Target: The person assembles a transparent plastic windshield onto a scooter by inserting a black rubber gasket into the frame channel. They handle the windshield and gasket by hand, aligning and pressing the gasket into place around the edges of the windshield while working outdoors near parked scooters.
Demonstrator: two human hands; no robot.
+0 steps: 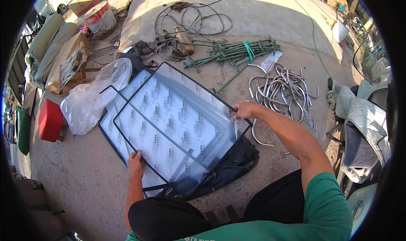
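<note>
A large clear panel with black edging (177,110) lies tilted in front of me, with repeated dark print on pale film showing on or through it. My right hand (243,110) pinches its right edge near the corner. A thin pale strip (236,130) hangs just below those fingers; its kind is unclear. My left hand (135,161) is closed on the panel's near-left black edge, fingertips partly hidden. Beneath lie more film-covered sheets (111,110), jutting out to the left. Black sheeting (240,161) is bunched under the near-right corner.
Bent shiny metal tubes (283,91) are heaped at right, beyond my right hand. Green metal rods (237,53) lie tied behind the panel, near a coiled cable (190,19). At left are a clear plastic bag (95,99) and a red block (50,120). A covered motorbike (363,135) stands far right.
</note>
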